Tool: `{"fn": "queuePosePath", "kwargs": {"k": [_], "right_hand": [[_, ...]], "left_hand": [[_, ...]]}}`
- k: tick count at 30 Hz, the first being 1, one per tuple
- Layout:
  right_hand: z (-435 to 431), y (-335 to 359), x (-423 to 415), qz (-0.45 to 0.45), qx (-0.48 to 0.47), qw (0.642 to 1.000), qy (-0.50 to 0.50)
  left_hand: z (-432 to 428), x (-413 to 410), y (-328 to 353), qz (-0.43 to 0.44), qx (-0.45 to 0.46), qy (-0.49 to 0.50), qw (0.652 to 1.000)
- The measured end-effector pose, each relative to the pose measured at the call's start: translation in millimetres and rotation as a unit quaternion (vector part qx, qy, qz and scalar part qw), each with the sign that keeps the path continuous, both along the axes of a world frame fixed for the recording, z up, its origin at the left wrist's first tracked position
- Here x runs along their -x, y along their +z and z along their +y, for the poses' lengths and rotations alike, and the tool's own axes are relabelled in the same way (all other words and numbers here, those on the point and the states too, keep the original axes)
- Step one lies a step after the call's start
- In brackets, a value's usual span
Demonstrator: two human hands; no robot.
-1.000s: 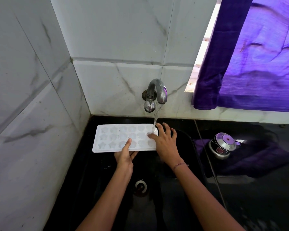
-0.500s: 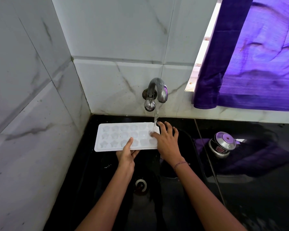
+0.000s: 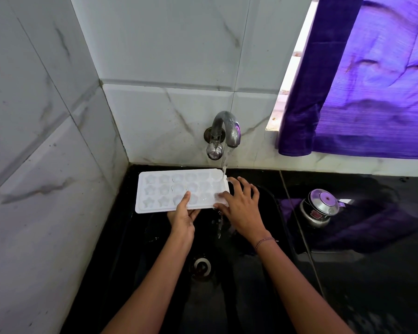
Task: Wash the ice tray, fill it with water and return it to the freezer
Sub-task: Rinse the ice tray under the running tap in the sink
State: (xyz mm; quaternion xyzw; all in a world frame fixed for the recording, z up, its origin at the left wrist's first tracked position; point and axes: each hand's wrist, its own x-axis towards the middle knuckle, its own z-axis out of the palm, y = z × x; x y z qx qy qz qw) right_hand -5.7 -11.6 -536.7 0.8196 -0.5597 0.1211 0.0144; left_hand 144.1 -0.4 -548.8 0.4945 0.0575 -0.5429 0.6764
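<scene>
While water runs, pale marble-look wall tiles (image 3: 46, 165) fill the left and back of the view, meeting in a corner behind the sink. A purple curtain (image 3: 372, 92) hangs at the upper right, its hem just above the glossy black countertop (image 3: 372, 285). The black sink basin (image 3: 135, 261) is sunk into that countertop, against the corner.

The white ice tray (image 3: 159, 189) is held roughly level over the back of the basin, long side along the back wall, its star and round moulds facing up. The left hand (image 3: 182, 219) grips the tray's near edge, thumb on top and fingers underneath. The right hand (image 3: 241, 208) is spread, with straight fingers resting on the tray's right end.

A steel pressure cooker (image 3: 320, 208) stands on the countertop to the right of the basin. The curved metal tap (image 3: 227, 126) juts from the back wall, and its thin water stream (image 3: 225, 160) lands on the tray's far right corner, spilling off below. The round drain (image 3: 201, 267) sits in the basin floor between the forearms. A thin bracelet (image 3: 264, 241) circles the right wrist.
</scene>
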Motion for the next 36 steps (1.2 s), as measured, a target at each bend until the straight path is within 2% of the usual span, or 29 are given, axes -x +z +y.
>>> {"fn": "queuePosePath", "kwargs": {"k": [6, 10, 16, 22, 26, 32, 36], "right_hand": [[0, -3, 3, 0.017, 0.019, 1.000, 0.009], [4, -2, 0, 0.009, -0.017, 0.999, 0.032], [7, 5, 1, 0.030, 0.070, 0.997, 0.001], [11, 13, 6, 0.020, 0.036, 0.998, 0.048], [19, 8, 11, 0.038, -0.005, 0.998, 0.046], [31, -6, 3, 0.080, -0.062, 0.994, 0.045], [35, -10, 1, 0.074, -0.111, 0.991, 0.030]], "left_hand": [[0, -3, 4, 0.001, 0.005, 0.000, 1.000], [3, -5, 5, 0.014, 0.009, -0.010, 1.000], [10, -5, 10, 0.043, 0.020, -0.035, 0.998], [23, -13, 16, 0.021, 0.025, -0.095, 0.995], [33, -12, 19, -0.047, 0.013, -0.098, 0.994], [49, 6, 23, -0.166, -0.021, -0.023, 0.986], [58, 15, 25, -0.301, -0.080, -0.029, 0.950]]}}
